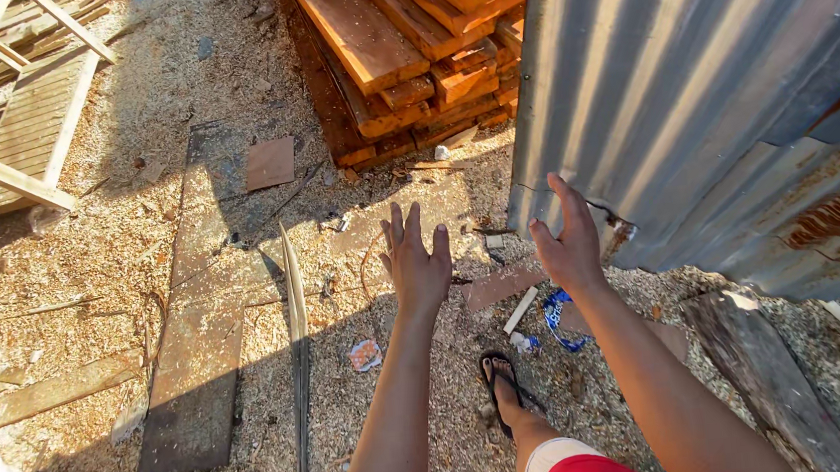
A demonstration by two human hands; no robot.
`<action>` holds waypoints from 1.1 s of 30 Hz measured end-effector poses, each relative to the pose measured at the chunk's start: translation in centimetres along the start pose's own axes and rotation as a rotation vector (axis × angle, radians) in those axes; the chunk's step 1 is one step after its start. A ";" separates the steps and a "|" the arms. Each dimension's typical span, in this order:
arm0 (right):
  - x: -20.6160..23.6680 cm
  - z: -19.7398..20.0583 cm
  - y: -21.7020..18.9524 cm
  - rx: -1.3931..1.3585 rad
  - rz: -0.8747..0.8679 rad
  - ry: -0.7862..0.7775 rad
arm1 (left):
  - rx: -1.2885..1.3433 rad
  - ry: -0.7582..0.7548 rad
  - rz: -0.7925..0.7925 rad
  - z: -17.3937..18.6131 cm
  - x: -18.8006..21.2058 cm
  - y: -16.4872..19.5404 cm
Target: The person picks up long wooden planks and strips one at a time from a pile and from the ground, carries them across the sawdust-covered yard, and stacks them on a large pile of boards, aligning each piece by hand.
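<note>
Over sawdust-strewn ground: both bare arms stretch forward from the lower edge of the view, hands raised in front of the person
Left hand: the left hand (416,262) is held flat, back toward the camera, fingers spread wide and pointing away; it grips nothing and hovers in the air above the ground, well apart from the metal sheet
Right hand: the right hand (569,244) is open, fingers loosely curved, index finger raised; its fingertips lie at the near edge of the corrugated metal sheet (708,93); whether they touch the metal or stop just short, I cannot tell; it holds nothing
Metal sheet: grey, ribbed, standing upright at right, rust patches low on its right part; its top and right side are cut off by the frame
Foot: one foot in a black flip-flop (501,384) stands between the two forearms; a red garment edge shows at the bottom, cut off
Ground: a long flat plank (198,333) and a thin curved strip of wood (299,355) lie left of the left arm; small scraps lie near the foot, too small to identify
Beyond: a stack of reddish timber (415,47) rises ahead, its top out of frame
</note>
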State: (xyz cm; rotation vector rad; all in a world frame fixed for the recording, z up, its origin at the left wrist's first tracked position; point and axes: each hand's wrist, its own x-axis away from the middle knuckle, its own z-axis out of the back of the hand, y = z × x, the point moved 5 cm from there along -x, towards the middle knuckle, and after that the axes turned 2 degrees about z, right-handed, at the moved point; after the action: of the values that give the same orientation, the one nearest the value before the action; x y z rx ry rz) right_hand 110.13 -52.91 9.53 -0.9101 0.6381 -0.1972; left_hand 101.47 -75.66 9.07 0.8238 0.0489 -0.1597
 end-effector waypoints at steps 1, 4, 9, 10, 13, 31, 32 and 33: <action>-2.4 -1.7 0.6 -0.008 -0.006 -0.009 | -0.003 0.005 -0.010 -0.4 -2.5 -0.3; -9.7 -6.7 1.8 -0.034 -0.019 -0.038 | -0.034 0.025 -0.042 -1.2 -11.5 -0.6; -19.4 -13.3 3.6 -0.074 -0.051 -0.107 | -0.040 0.016 -0.043 -2.2 -22.6 -1.3; -20.9 -14.5 3.8 -0.071 -0.062 -0.127 | -0.053 0.006 -0.036 -2.4 -23.9 -1.6; -26.5 -18.1 4.8 -0.063 0.003 -0.139 | -0.040 -0.007 -0.005 -2.6 -30.5 -1.6; -56.2 -30.1 19.4 0.097 -0.313 0.071 | 0.238 -0.412 -0.143 -17.3 -68.7 0.0; -57.0 -30.0 20.3 0.104 -0.335 0.087 | 0.235 -0.454 -0.145 -18.0 -69.5 0.1; -57.8 -29.9 21.2 0.127 -0.330 0.089 | 0.233 -0.491 -0.153 -18.8 -70.6 0.3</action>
State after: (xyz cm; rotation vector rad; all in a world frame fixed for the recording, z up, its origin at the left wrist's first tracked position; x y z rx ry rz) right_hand 44.00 -35.91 4.46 -0.8834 0.5474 -0.5698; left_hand 32.21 -53.00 3.95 0.9936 -0.3753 -0.5150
